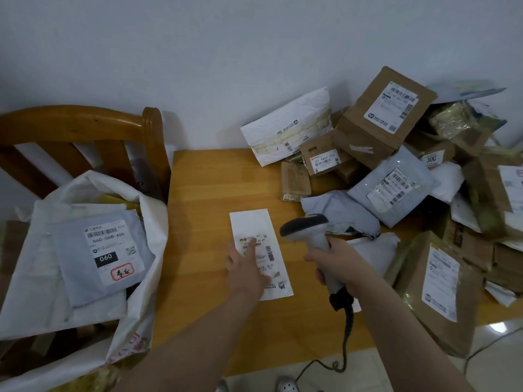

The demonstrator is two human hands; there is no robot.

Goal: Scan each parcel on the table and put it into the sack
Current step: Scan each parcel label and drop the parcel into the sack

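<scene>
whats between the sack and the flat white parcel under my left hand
Only bare table lies between sack and parcel, head view.

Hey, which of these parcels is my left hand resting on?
The flat white envelope, lying alone mid-table under your left hand; the other parcels are heaped to the right.

A wooden table (198, 193) carries it all. A flat white envelope (254, 222) lies on it under the left hand (246, 267). Beyond and to the right of the right hand (336, 258), which grips a scanner (308, 227), sprawls a heap of parcels (396, 188), boxes and mailing bags overlapping. A big brown bag (435, 287) lies just right of that forearm.
</scene>
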